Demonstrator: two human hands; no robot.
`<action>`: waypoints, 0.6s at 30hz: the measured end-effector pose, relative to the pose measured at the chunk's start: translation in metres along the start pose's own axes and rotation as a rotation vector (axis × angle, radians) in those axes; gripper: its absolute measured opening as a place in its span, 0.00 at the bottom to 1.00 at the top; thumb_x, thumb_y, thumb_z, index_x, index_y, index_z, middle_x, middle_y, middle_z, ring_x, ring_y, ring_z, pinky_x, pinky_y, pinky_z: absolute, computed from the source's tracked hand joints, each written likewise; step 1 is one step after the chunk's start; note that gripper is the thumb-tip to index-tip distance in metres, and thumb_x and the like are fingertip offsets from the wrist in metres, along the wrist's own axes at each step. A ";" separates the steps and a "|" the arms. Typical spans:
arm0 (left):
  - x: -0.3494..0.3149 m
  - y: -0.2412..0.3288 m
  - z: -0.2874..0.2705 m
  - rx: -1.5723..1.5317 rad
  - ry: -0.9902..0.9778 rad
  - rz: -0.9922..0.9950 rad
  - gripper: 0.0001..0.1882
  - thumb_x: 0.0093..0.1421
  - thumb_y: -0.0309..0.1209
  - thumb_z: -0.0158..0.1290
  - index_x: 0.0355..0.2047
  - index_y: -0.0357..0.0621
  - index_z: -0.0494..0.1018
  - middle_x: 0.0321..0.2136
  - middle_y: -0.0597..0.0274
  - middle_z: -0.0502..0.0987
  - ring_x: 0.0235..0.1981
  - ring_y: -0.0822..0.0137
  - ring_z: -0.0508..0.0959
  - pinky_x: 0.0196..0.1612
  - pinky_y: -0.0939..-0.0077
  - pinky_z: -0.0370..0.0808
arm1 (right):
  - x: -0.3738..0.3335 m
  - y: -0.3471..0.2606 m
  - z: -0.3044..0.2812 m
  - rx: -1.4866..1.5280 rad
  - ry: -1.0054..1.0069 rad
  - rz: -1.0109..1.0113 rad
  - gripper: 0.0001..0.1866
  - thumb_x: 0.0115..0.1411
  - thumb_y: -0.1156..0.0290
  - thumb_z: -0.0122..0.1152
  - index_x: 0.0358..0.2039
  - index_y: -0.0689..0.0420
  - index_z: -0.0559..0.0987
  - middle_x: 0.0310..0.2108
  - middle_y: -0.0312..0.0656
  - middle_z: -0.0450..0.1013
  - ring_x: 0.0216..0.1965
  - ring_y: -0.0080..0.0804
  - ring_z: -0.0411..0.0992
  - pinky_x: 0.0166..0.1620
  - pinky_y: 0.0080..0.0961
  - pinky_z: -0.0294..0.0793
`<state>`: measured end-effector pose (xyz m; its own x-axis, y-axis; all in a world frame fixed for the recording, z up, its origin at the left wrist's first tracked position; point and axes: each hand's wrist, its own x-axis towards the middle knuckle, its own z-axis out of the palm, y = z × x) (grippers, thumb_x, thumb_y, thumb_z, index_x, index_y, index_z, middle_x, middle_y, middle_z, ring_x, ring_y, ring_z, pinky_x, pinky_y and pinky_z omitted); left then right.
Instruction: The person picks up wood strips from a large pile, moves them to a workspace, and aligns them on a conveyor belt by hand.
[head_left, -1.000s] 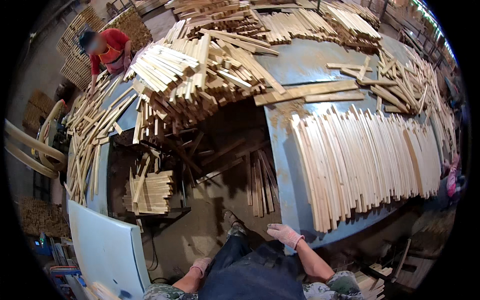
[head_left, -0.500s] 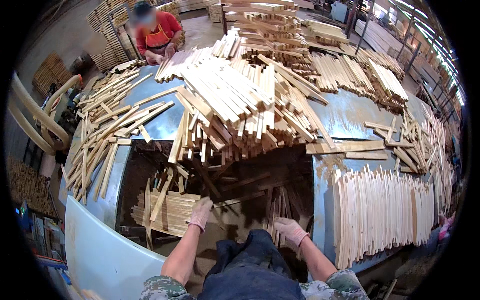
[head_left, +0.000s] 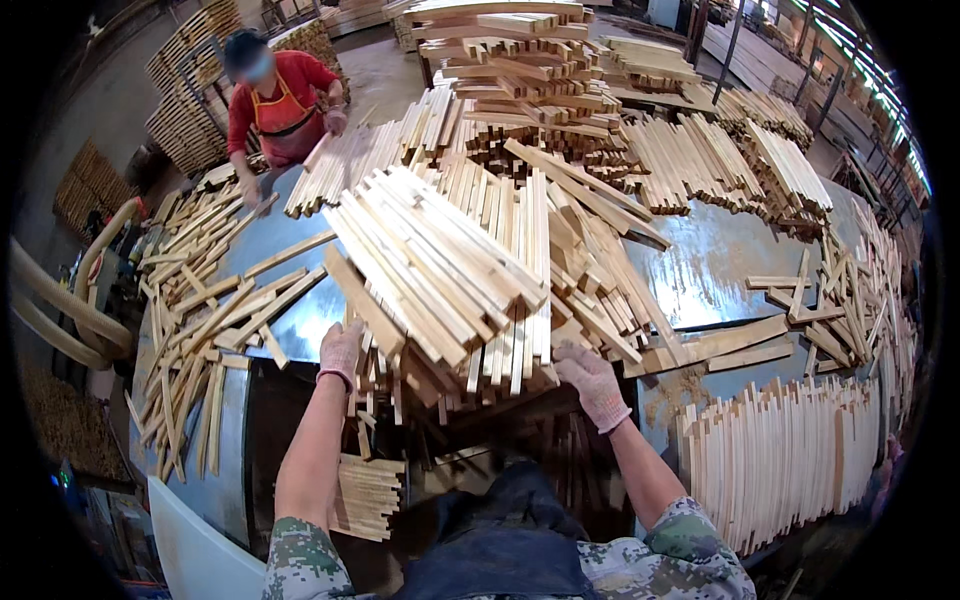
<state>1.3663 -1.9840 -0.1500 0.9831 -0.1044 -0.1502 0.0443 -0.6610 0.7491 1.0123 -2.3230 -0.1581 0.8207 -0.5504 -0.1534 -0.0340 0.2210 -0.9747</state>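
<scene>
A big loose pile of pale wooden strips (head_left: 430, 265) juts over the near edge of the metal table, its front ends pointing toward me. At its left side is my left hand (head_left: 340, 354), in a whitish-pink work glove, fingers stretched up beside the strips. My right hand (head_left: 593, 384), gloved alike, reaches to the lower right of the pile with fingers extended against the strip ends. Both hands look open, one on either side; their fingertips are partly hidden by wood. Beneath, in the dark gap, lies a smaller stack of strips (head_left: 366, 497).
Scattered strips (head_left: 215, 320) cover the table's left side. An even row of strips (head_left: 775, 465) lies at right. A tall criss-cross stack (head_left: 520, 75) stands behind the pile. Across the table, a person in a red top (head_left: 285, 110) handles strips. Pale hoses (head_left: 75, 310) curve at far left.
Both my hands have moved from low over the gap up and forward to the sides of the big pile. The person across has straightened and spread their arms. My view has shifted.
</scene>
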 end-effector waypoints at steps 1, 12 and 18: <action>0.011 0.006 0.008 -0.107 -0.040 -0.076 0.29 0.64 0.54 0.60 0.36 0.34 0.77 0.30 0.56 0.77 0.32 0.58 0.72 0.41 0.58 0.73 | 0.017 -0.010 0.004 0.193 0.054 0.009 0.24 0.68 0.71 0.65 0.62 0.67 0.77 0.53 0.41 0.79 0.50 0.27 0.78 0.55 0.25 0.78; 0.023 0.076 0.035 -0.266 0.052 -0.014 0.20 0.61 0.37 0.63 0.45 0.30 0.79 0.34 0.58 0.81 0.34 0.67 0.79 0.39 0.69 0.78 | 0.212 -0.060 0.034 -0.439 -0.029 -0.107 0.38 0.66 0.58 0.64 0.71 0.67 0.68 0.66 0.58 0.72 0.63 0.44 0.75 0.64 0.33 0.74; 0.042 0.064 0.036 0.290 -0.070 0.248 0.41 0.58 0.57 0.63 0.53 0.26 0.76 0.65 0.31 0.70 0.67 0.38 0.68 0.71 0.54 0.63 | 0.301 -0.075 0.087 -1.041 -0.206 -0.132 0.39 0.64 0.46 0.55 0.66 0.65 0.73 0.57 0.62 0.77 0.59 0.55 0.76 0.64 0.40 0.73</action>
<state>1.4043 -2.0575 -0.1321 0.9427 -0.3313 -0.0392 -0.2550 -0.7911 0.5559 1.3116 -2.4358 -0.1167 0.9306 -0.3516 -0.1013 -0.3283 -0.6802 -0.6554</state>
